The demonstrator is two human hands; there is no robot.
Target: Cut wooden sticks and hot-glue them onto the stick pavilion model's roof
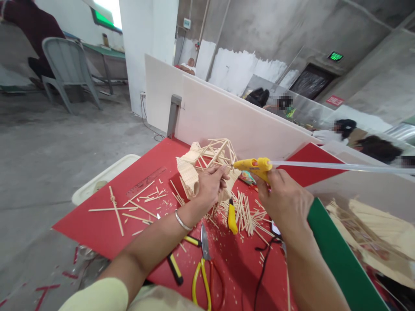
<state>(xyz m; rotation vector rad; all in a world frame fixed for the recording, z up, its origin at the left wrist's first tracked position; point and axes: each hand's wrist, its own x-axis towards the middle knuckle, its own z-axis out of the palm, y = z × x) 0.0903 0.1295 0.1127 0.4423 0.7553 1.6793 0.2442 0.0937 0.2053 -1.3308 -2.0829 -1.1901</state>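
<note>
Your left forearm point(145, 250) rises from the bottom edge over a red bench point(103, 229), with loose sticks point(129, 207) scattered at left and yellow-handled snips point(203, 270) below centre. At centre, your left hand point(210, 183) is closed around a wooden stick frame point(215, 153). Just right, your right hand point(285, 201) is wrapped tight around a yellow glue gun point(254, 167), nozzle at the frame's right edge.

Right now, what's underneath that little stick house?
The stick house sits over the red mat, with loose sticks scattered at its base. The left hand covers its front, so whether it rests there is hidden.
</note>
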